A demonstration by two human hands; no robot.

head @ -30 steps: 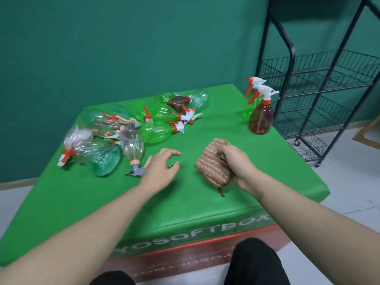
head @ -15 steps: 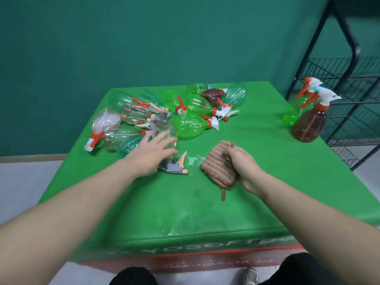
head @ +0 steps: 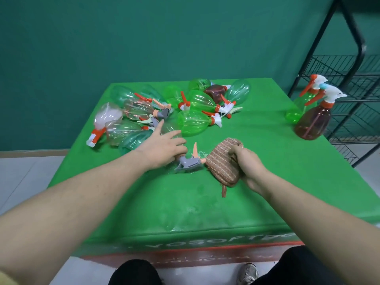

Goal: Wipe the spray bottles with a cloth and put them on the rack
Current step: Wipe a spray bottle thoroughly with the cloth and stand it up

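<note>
My left hand [head: 162, 149] lies with fairly straight, spread fingers on a clear spray bottle whose grey head with a peach trigger [head: 189, 161] pokes out toward me; the bottle's body is mostly hidden under the hand. Just right of it, my right hand [head: 246, 163] grips a bunched brown striped cloth [head: 223, 161] resting on the green table [head: 257, 202]. Several green, teal, clear and brown spray bottles [head: 193, 122] lie in a pile at the back left. A brown bottle [head: 312, 122] and a green bottle [head: 296, 110] stand upright at the right edge. The black wire rack [head: 349, 79] stands beyond them.
Small wet patches [head: 197, 204] glisten on the table cover in front of the cloth. The table's front edge carries white lettering above my knees. Grey floor lies left and right of the table, and a teal wall runs behind it.
My left hand has reached forward and come down onto the clear bottle with the grey head. The view has swung left and closer. My right hand still holds the cloth in the same spot.
</note>
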